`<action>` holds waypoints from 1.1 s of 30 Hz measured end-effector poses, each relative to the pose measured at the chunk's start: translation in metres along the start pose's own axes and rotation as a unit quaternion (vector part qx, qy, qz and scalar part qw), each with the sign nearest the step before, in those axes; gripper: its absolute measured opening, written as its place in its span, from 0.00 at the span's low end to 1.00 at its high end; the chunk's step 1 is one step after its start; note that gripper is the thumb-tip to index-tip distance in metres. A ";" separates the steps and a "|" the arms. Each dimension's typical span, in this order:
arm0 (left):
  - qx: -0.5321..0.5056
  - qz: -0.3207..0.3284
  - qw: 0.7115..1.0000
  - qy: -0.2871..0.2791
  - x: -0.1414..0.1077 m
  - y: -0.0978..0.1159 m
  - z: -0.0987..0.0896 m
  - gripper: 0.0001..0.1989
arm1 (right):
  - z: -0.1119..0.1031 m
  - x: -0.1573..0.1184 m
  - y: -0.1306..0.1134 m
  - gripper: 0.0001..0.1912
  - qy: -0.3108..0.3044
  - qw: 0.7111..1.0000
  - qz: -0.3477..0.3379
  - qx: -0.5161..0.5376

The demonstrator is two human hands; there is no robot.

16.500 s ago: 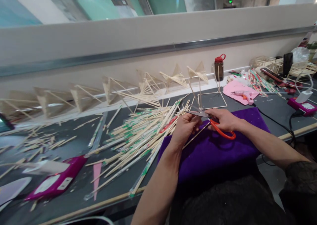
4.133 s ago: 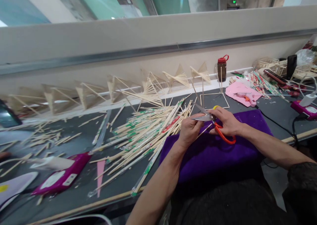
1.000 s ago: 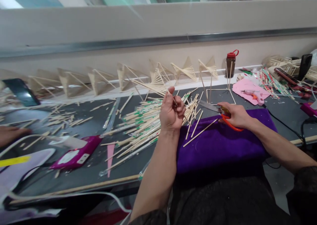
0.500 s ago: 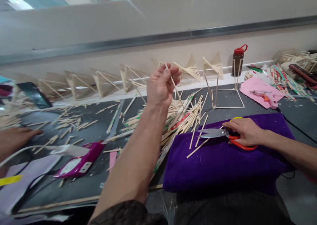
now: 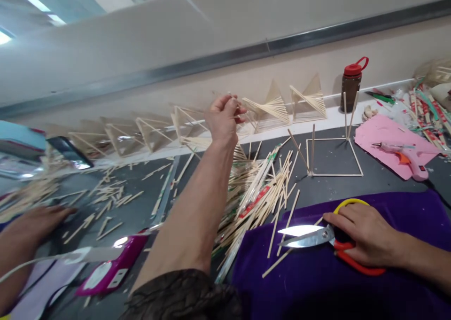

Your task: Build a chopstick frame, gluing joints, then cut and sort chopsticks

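My left hand (image 5: 222, 118) is raised over the pile of thin wooden sticks (image 5: 260, 202), in front of the stick models by the wall. Its fingers are pinched on a wooden stick, which is blurred and mostly hidden. In my right hand (image 5: 369, 233) are scissors (image 5: 313, 238) with red and yellow handles, their blades slightly apart and pointing left over the purple cloth (image 5: 317, 287). One loose stick (image 5: 276, 263) passes under the blades towards my right fingertips. Beyond the cloth is a square stick frame (image 5: 334, 175) with several sticks standing up from it.
Twisted stick models (image 5: 310, 101) line the wall. A red-capped bottle (image 5: 352, 85) and a glue gun (image 5: 405, 158) on pink paper (image 5: 369, 132) are at right. At left are a magenta power strip (image 5: 112, 268), a phone (image 5: 70, 153) and another person's hand (image 5: 35, 228).
My left hand has turned and moved slightly left, and its stick shows less clearly. My right hand still holds the scissors, their blades a little further apart. The view has tilted and shifted.
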State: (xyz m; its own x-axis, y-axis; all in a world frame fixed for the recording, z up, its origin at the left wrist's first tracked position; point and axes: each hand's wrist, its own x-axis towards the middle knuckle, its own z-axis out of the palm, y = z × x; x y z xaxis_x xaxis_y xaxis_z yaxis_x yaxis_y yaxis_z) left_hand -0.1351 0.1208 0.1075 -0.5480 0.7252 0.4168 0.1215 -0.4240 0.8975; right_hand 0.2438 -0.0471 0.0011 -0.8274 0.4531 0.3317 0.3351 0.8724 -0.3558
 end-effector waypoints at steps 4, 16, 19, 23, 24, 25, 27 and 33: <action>0.031 -0.014 0.998 0.046 0.006 -0.024 0.007 0.08 | 0.000 0.001 -0.004 0.24 0.024 1.000 -0.002 -0.006; 0.099 -0.030 0.986 0.132 0.038 -0.073 0.003 0.09 | 0.020 0.001 -0.008 0.23 0.131 0.991 0.005 -0.020; 0.100 -0.027 0.985 0.141 0.042 -0.076 0.000 0.09 | 0.022 0.002 -0.011 0.24 0.132 0.991 0.028 0.004; 0.109 -0.022 0.984 0.142 0.042 -0.079 -0.001 0.09 | 0.018 0.003 -0.014 0.23 0.130 0.990 0.046 0.021; 0.117 -0.021 0.983 0.141 0.042 -0.079 -0.001 0.08 | 0.017 0.004 -0.014 0.23 0.120 0.991 0.049 0.024; 0.125 -0.019 0.982 0.139 0.042 -0.080 -0.001 0.08 | 0.016 0.004 -0.014 0.23 0.111 0.992 0.051 0.026; 0.134 -0.016 0.982 0.134 0.042 -0.082 -0.001 0.07 | 0.013 0.005 -0.015 0.23 0.096 0.994 0.052 0.029; 0.147 -0.010 0.982 0.122 0.044 -0.088 -0.001 0.06 | 0.010 0.006 -0.017 0.23 0.075 0.995 0.065 0.027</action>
State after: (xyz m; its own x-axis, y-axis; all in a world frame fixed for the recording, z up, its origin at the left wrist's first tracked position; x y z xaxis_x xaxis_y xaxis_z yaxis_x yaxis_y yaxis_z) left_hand -0.1712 0.1895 0.0466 -0.7296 0.5656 0.3843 0.3234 -0.2098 0.9227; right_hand 0.2289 -0.0611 0.0007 -0.7013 0.5866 0.4051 0.4060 0.7958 -0.4494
